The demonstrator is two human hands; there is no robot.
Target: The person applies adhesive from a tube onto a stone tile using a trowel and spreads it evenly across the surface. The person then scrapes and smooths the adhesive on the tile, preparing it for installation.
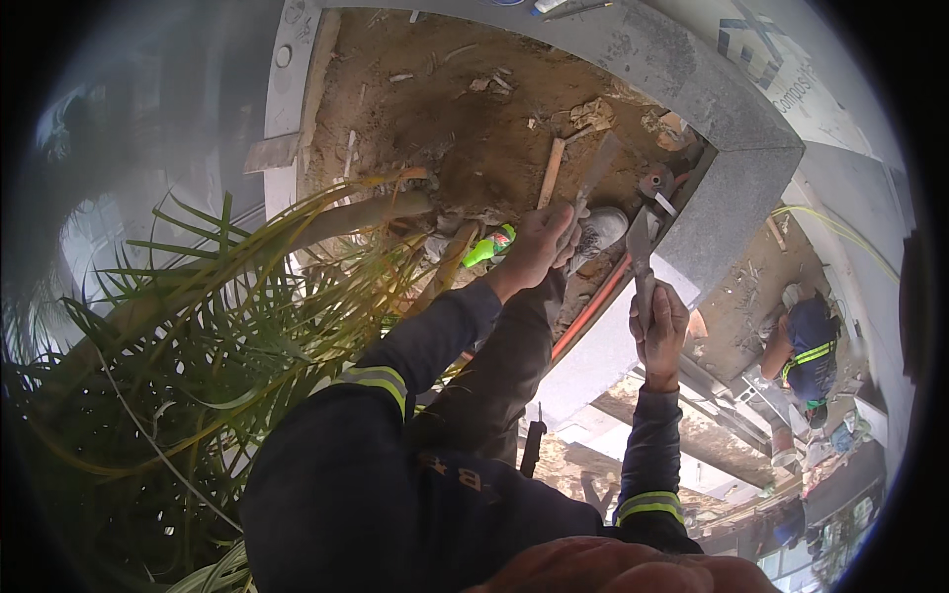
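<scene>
My left hand (pixel 542 242) is closed around a long, narrow, flat grey blade tool (pixel 598 168), which points up and away over the dirt. To its right, my right hand (pixel 662 321) is closed on the handle of a trowel (pixel 640 235). The trowel's tapered grey blade points up, near the inner edge of the grey stone-topped wall (pixel 748 188). A dusty shoe (pixel 600 234) shows below and between the two tools. Beside my left wrist lies a bright green bottle-like item (pixel 489 245). The tool handle in my left hand is mostly hidden by the fingers.
Palm fronds (pixel 247 356) crowd in from the left, with a trunk (pixel 366 217) over the dirt bed (pixel 435 109). An orange pipe (pixel 591 308) runs along the wall. A wooden stick (pixel 552 173) lies ahead. Another person (pixel 811 346) crouches at the right, near planks and rubble.
</scene>
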